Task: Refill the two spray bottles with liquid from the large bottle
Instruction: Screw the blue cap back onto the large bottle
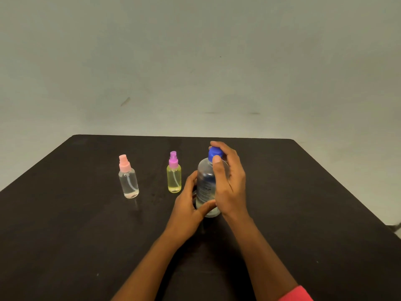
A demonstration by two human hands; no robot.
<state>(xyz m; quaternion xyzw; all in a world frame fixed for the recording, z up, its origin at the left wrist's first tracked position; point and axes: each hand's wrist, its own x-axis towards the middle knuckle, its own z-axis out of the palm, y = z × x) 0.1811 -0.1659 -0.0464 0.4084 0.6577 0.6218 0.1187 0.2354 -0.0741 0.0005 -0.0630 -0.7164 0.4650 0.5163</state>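
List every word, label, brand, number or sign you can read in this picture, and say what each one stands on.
Label on the large bottle: lines of dark print, too blurred to read, partly hidden by the left hand, which holds the bottle, and the right hand.
Blue cap, gripped by the right hand: no text seen.
Clear spray bottle and yellow spray bottle: no text seen.
Nothing legible.

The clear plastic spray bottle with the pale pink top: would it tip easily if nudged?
Likely: the clear plastic spray bottle with the pale pink top stands tall and narrow. Little liquid shows at its base, so probably light.
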